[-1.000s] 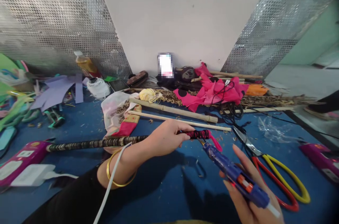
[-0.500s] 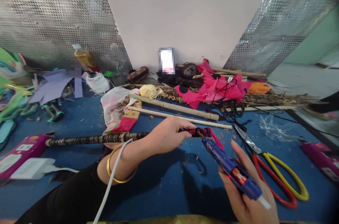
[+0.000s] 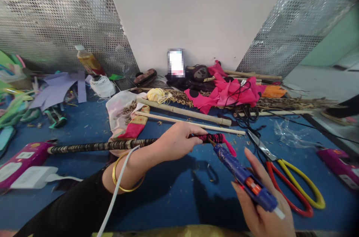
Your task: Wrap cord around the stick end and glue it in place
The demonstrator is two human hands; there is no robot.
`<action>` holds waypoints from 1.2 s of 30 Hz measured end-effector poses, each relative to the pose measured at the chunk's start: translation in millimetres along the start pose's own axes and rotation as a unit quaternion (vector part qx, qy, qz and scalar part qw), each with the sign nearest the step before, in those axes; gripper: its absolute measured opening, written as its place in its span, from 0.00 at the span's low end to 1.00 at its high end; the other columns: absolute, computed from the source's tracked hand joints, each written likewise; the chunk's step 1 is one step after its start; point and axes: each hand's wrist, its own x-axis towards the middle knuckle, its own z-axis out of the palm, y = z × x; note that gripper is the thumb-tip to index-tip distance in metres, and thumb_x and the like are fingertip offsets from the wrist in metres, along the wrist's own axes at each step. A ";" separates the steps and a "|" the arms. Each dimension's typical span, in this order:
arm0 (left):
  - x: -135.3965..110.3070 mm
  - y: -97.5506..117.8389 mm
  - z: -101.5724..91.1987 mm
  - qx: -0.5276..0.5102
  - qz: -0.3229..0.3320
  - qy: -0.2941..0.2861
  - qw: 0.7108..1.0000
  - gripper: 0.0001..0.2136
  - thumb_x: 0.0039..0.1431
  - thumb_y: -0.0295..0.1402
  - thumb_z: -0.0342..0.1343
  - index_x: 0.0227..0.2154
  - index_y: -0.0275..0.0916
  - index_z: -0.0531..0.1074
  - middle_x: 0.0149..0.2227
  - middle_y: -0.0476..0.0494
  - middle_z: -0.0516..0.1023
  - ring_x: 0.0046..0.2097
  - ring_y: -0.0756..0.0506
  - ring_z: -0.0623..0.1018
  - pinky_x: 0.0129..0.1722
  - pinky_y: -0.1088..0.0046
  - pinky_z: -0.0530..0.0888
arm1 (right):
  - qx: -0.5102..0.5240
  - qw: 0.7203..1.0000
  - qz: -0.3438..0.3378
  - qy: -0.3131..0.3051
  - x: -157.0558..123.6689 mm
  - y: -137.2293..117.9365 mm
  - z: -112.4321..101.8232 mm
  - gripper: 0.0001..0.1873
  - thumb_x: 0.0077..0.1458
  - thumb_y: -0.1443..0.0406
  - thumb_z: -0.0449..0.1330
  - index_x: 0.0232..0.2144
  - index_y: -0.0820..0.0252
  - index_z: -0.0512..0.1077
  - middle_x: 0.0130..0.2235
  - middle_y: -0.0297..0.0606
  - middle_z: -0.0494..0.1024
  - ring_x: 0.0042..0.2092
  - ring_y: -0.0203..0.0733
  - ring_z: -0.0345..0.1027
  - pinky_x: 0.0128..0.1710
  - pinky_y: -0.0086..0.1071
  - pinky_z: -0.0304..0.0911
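My left hand [image 3: 178, 141] is closed around a long stick [image 3: 103, 147] wrapped in black and cream cord. Beyond my fingers, the stick's right end carries black and pink winding [image 3: 217, 138], and a loose pink tail [image 3: 230, 146] hangs from it. In my right hand [image 3: 263, 199] is a blue hot glue gun [image 3: 241, 175], a white glue stick poking out of its back. Its nozzle points up and left and meets the wound end, just right of my left fingertips. A white cable [image 3: 117, 192] crosses my left wrist over a gold bangle.
Scissors [image 3: 288, 181] with red and yellow handles lie right of the glue gun. Purple power strips [image 3: 28, 164] sit at both sides. Behind the stick are bamboo sticks [image 3: 185, 111], yellow yarn [image 3: 157, 95], pink fabric [image 3: 224, 93] and a lit phone [image 3: 176, 63] against a white board.
Both hands, the stick and the glue gun hold nearly the same place; the nozzle stays at the wound end. The whole view has shifted very slightly.
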 end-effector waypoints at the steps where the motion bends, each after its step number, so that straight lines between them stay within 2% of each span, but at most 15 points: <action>1: -0.1 0.1 0.1 -0.002 0.000 0.000 1.000 0.14 0.54 0.26 0.52 0.41 0.38 0.79 0.21 0.53 0.71 0.26 0.51 0.68 0.30 0.78 0.64 | -0.004 1.000 -0.007 0.001 0.2 0.2 -0.2 0.35 0.60 0.64 0.54 0.66 0.63 0.48 0.57 0.55 0.69 0.29 0.38 0.75 0.26 0.26 0.70; 5: -0.3 1.8 -0.7 -0.013 -0.009 -0.006 1.000 0.14 0.54 0.26 0.51 0.40 0.38 0.79 0.21 0.53 0.70 0.25 0.51 0.68 0.28 0.78 0.63 | -0.012 1.000 -0.011 0.002 0.0 0.7 -0.6 0.35 0.60 0.64 0.54 0.66 0.63 0.48 0.57 0.54 0.69 0.38 0.45 0.77 0.28 0.27 0.71; 8: -0.2 2.2 -1.9 -0.014 -0.017 -0.011 1.000 0.14 0.55 0.26 0.51 0.40 0.38 0.79 0.22 0.53 0.71 0.25 0.51 0.69 0.27 0.79 0.64 | -0.014 1.000 -0.003 0.000 -1.2 1.7 -0.7 0.35 0.59 0.63 0.54 0.66 0.63 0.48 0.56 0.54 0.70 0.41 0.47 0.77 0.29 0.27 0.72; 11: 0.0 0.1 -2.3 -0.015 -0.019 -0.015 1.000 0.14 0.56 0.27 0.50 0.41 0.38 0.79 0.24 0.51 0.73 0.25 0.51 0.71 0.28 0.78 0.65 | -0.019 1.000 -0.017 0.002 -3.3 4.2 -0.1 0.36 0.59 0.62 0.55 0.66 0.64 0.48 0.55 0.54 0.71 0.40 0.47 0.77 0.29 0.27 0.72; 16: 0.4 -3.6 -2.8 -0.023 -0.027 -0.004 0.999 0.15 0.57 0.31 0.51 0.44 0.36 0.77 0.34 0.46 0.77 0.24 0.52 0.72 0.28 0.76 0.68 | -0.027 0.999 -0.039 0.004 -5.5 7.1 2.4 0.37 0.59 0.64 0.55 0.66 0.65 0.46 0.51 0.55 0.74 0.32 0.42 0.77 0.26 0.27 0.71; 21: 2.5 2.7 -6.9 -0.055 -0.033 -0.037 0.997 0.14 0.58 0.32 0.51 0.44 0.38 0.78 0.25 0.50 0.75 0.23 0.53 0.70 0.26 0.78 0.66 | -0.019 1.000 -0.014 0.016 -3.3 1.6 0.9 0.36 0.60 0.62 0.54 0.66 0.64 0.46 0.44 0.51 0.78 0.25 0.39 0.74 0.23 0.26 0.69; 25: 6.2 9.7 -8.8 -0.083 -0.070 -0.055 0.993 0.17 0.58 0.34 0.52 0.48 0.38 0.76 0.18 0.51 0.71 0.20 0.53 0.66 0.20 0.79 0.62 | -0.022 0.999 0.007 0.031 -2.9 -1.3 -0.9 0.36 0.60 0.62 0.54 0.66 0.62 0.47 0.44 0.50 0.78 0.24 0.39 0.73 0.21 0.27 0.68; 30: 9.4 15.1 -12.2 -0.122 -0.093 -0.053 0.987 0.19 0.56 0.34 0.54 0.49 0.35 0.75 0.18 0.50 0.72 0.21 0.52 0.68 0.20 0.78 0.64 | -0.020 0.999 -0.012 0.040 -6.3 3.6 -0.5 0.36 0.60 0.63 0.54 0.66 0.63 0.46 0.38 0.46 0.80 0.25 0.41 0.74 0.23 0.27 0.69; 36: 8.6 18.7 -17.1 -0.158 -0.097 -0.059 0.981 0.17 0.55 0.31 0.55 0.47 0.35 0.75 0.18 0.51 0.73 0.20 0.53 0.69 0.21 0.78 0.67 | -0.012 0.998 -0.021 0.064 -7.9 2.8 -2.0 0.35 0.60 0.63 0.54 0.66 0.65 0.48 0.40 0.47 0.80 0.28 0.41 0.76 0.24 0.26 0.70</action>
